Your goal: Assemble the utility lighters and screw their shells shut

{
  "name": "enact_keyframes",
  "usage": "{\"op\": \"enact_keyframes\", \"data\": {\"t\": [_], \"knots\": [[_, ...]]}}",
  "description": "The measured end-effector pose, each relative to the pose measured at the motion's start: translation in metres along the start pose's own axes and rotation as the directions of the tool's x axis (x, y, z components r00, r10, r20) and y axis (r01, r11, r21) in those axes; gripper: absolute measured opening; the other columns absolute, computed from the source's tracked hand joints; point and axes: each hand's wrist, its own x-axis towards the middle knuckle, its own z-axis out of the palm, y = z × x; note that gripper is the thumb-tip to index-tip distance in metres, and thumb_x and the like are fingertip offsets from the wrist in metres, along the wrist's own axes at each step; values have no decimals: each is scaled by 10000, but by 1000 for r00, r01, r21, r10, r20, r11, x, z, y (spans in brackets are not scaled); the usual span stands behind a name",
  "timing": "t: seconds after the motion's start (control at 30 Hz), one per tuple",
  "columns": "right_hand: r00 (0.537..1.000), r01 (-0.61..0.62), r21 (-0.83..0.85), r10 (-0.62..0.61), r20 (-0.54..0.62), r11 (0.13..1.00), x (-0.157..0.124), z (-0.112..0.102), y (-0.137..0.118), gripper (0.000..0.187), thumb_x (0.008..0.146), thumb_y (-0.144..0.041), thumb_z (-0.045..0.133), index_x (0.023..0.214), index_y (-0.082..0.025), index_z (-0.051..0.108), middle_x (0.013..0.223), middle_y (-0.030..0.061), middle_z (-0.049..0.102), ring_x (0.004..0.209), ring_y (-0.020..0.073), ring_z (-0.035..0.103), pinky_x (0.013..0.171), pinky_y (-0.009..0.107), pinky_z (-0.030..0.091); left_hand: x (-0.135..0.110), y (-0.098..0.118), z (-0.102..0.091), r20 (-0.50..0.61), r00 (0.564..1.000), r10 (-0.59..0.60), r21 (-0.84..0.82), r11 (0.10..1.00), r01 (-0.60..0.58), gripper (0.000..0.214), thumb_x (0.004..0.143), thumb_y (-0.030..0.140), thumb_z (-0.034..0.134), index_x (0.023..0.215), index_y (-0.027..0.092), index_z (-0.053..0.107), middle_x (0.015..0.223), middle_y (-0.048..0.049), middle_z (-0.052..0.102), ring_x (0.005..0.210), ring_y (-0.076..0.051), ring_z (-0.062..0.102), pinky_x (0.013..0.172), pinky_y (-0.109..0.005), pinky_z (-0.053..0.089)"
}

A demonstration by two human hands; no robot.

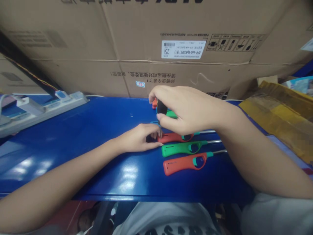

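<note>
Left hand [138,139] pinches red lighter [172,137] at its left end, axis left-right across desk [97,130]; right hand [188,111] just above grips black-ended lighter [161,107].

lighter rods [216,141] — ends behind forearm [244,156], label [183,49] illegible

A glossy blue worktop [73,156] spans the scene and shows bright reflections near its near-left edge. Along its far side stand large cardboard boxes [110,32] that fill the background. One of them bears a white barcode label [183,49], a row of handling symbols [234,42] to the label's right, and printed lines that read upside down. Lower down sits a small blue-edged sticker [140,84]. At the far left a white power strip [61,102] lies on the worktop with a white plug [26,104] seated in it, and a dark bar [22,58] slants behind it. At the right lies crumpled yellow-brown packaging [281,114].
</note>
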Motion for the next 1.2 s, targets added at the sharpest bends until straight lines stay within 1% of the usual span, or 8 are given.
{"op": "enact_keyframes", "data": {"t": [0.27,0.5,0.6,0.73,0.83,0.97,1.07,1.2], "knots": [[1000,-26,-10,26,-10,1000,1,0,4,282,932,-279,480,1160,-154,589,1073,111,704,906,232,614,817,360,404,1,2,-1,28,999,-40,-11,999,40,195,915,331,705,972,155,646,834,-16,655,736,-135,609,695,-249,497],[1000,-24,27,24,3,999,2,0,4,288,936,-278,494,1181,-160,585,1064,103,713,873,213,608,753,330,397,1,1,-1,11,997,-72,-72,995,73,199,883,310,746,978,149,677,830,-16,687,740,-126,638,717,-244,527],[998,-51,45,51,-20,998,-4,-12,8,268,942,-303,515,1153,-172,615,1011,73,721,836,194,611,722,313,396,2,3,-2,24,992,-123,-144,982,125,229,852,321,779,976,147,697,857,-29,720,743,-127,666,731,-247,553],[982,-177,18,178,-64,984,-16,-34,20,224,914,-263,546,1079,-167,664,887,49,710,743,160,604,671,294,407,3,5,-2,35,979,-200,-176,963,204,228,871,353,755,947,142,716,901,-64,757,752,-143,700,703,-247,566],[961,-273,-93,275,8,958,-23,-40,33,202,900,-338,579,973,-189,694,802,46,686,672,159,573,605,301,369,4,5,0,18,980,-199,-123,972,200,177,935,320,668,926,151,720,894,-64,763,778,-150,709,691,-242,547],[912,-358,-186,386,142,915,-20,-30,47,304,909,-463,555,911,-188,685,819,76,687,663,176,547,591,318,322,6,9,-3,48,986,-160,-41,986,162,141,970,284,604,985,169,683,844,-29,726,727,-129,674,668,-226,520],[886,-376,-214,418,203,901,-16,-23,52,339,906,-501,541,872,-195,682,808,79,689,672,187,543,614,329,329,11,17,-9,132,988,-75,162,985,53,132,993,233,524,988,171,640,873,-39,680,748,-146,633,697,-254,502],[873,-369,-235,422,246,899,-18,-24,56,359,911,-511,531,839,-192,681,769,82,686,683,199,553,651,346,351,20,24,-15,276,961,-23,478,871,-116,215,1032,241,422,941,169,602,914,-75,631,769,-193,596,711,-310,488]]}}
